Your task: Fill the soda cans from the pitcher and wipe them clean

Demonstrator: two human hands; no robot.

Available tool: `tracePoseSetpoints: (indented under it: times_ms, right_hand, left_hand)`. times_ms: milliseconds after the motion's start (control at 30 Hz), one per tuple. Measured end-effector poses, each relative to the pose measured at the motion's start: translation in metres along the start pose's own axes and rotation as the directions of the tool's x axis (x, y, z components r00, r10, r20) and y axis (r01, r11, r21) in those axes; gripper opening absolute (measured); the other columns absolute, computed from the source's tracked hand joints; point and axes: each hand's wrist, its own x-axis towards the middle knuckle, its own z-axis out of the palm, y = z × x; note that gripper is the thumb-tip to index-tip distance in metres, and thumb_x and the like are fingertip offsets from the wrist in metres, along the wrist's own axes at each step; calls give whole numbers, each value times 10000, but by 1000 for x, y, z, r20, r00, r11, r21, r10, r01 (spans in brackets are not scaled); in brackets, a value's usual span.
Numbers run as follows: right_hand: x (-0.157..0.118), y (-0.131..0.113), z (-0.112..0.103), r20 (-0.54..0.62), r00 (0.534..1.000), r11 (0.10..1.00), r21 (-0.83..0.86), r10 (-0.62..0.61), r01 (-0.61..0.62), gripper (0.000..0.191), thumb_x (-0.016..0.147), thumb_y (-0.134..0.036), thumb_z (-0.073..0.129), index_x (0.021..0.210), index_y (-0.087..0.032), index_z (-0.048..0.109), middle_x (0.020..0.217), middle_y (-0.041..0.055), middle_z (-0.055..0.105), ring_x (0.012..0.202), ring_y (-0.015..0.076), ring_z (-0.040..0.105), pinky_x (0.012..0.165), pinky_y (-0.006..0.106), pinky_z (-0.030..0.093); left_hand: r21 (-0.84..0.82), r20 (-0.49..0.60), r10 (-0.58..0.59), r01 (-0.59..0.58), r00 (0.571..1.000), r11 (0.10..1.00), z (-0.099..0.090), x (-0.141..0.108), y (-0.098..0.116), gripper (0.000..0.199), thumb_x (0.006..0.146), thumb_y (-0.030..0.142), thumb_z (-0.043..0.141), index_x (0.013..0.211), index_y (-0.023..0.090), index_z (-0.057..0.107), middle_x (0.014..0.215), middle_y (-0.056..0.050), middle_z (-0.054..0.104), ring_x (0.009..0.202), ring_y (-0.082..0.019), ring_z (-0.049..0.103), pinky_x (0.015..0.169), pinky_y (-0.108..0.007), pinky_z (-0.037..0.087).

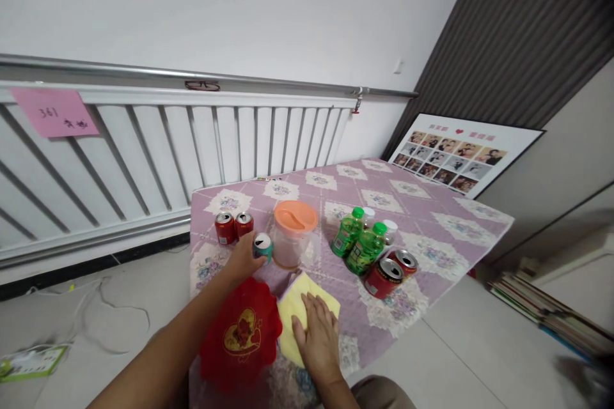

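Note:
My left hand (245,260) reaches past a red plate (218,332) with a gold heart design and is closed around a small teal can (263,248). The can stands upright, its top opened. My right hand (319,332) lies flat on a folded yellow cloth (292,319), fingers stretched out. Just behind the teal can are two opened red cans (224,228) side by side. A clear plastic jug (288,250) with an orange lid (296,217) stands right of the teal can.
Right of the jug are two green-capped bottles (348,233), white-capped bottles (389,230) behind them, and two larger red cans (384,279). A purple floral cloth (378,198) covers the table. Behind it runs a white radiator (283,134); a photo board (446,153) leans at the right.

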Motion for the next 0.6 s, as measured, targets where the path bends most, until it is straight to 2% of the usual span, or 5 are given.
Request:
tracePoseSetpoints:
  times_ms: [200,300,433,600]
  right_hand:
    - [0,-3,-3,36,999,999,1,35,-35,464,892,-378,512,1323,-226,587,1377,90,601,1308,312,495,1057,517,359]
    - [0,-3,-3,37,999,999,-1,38,-38,464,894,-383,505,1325,-233,586,1375,93,602,1306,310,497,1056,512,363]
    - [1,-3,-2,37,999,999,6,33,-34,464,901,-389,492,1322,-221,587,1367,93,608,1302,312,499,1056,521,363]
    - [2,-1,0,17,1000,1000,16,15,-15,470,898,-403,495,1317,-216,593,1360,103,611,1303,310,495,1054,501,370]
  left_hand:
    - [27,42,12,-13,999,1000,20,13,-13,829,602,208,707,1362,96,396,1421,-237,469,1367,-377,418,1139,-528,318]
    - [-16,55,-17,17,998,1000,26,16,-17,835,594,184,676,1372,95,386,1427,-231,469,1370,-365,416,1148,-522,309]
    - [-67,54,-70,73,996,995,28,15,-23,782,598,160,648,1346,106,428,1388,-208,517,1324,-349,475,1129,-510,348]
    - [-116,33,-83,86,996,990,24,13,-21,756,626,165,684,1345,151,451,1378,-162,539,1305,-318,497,1122,-492,361]
